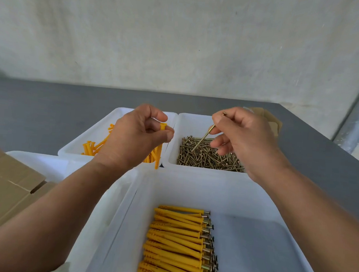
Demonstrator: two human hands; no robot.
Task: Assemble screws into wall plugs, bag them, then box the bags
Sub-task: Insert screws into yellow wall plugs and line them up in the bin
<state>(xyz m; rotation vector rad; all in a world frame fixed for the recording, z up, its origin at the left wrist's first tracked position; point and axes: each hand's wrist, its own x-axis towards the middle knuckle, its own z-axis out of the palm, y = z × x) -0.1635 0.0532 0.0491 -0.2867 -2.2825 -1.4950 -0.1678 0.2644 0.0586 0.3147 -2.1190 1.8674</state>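
Observation:
My left hand (136, 135) pinches a yellow wall plug (159, 153) that hangs upright over the white tray of loose plugs (93, 134). My right hand (244, 136) pinches a brass screw (205, 137) by its head end, its tip pointing down toward the screw pile (207, 157) in the white tray (188, 123) on the right. The screw and the plug are apart. In the near white bin (191, 189) lie several yellow plugs with screws in them (179, 244), stacked side by side.
An open cardboard box (7, 189) stands at the left, with another white tray (42, 164) behind it. A piece of cardboard (267, 118) shows behind my right hand. The grey table (48, 114) meets a pale wall; a metal post (358, 118) stands at the right.

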